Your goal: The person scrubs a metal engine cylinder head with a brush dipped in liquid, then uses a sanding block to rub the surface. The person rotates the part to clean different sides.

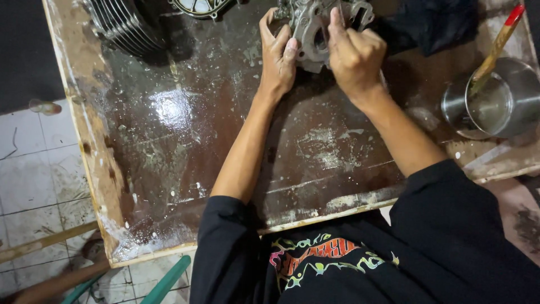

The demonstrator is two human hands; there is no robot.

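Wet brown tabletop [185,146] fills mid frame. Top centre: left hand [277,56] curled on the left edge of a grey cast-metal engine cover [310,34], fingers wrapped. Right hand [355,56] nearly fisted, pinching its right side. Steel pot [500,101] with brush [495,50] right; finned cylinder [126,22] upper left.

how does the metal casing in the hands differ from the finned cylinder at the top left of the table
The metal casing is flat, irregular, pale grey with holes; the finned cylinder is rounded, darker, ringed with parallel fins. The casing is gripped by the left hand and right hand; the cylinder lies untouched, apart from them. Both are metal parts on the wet brown table.
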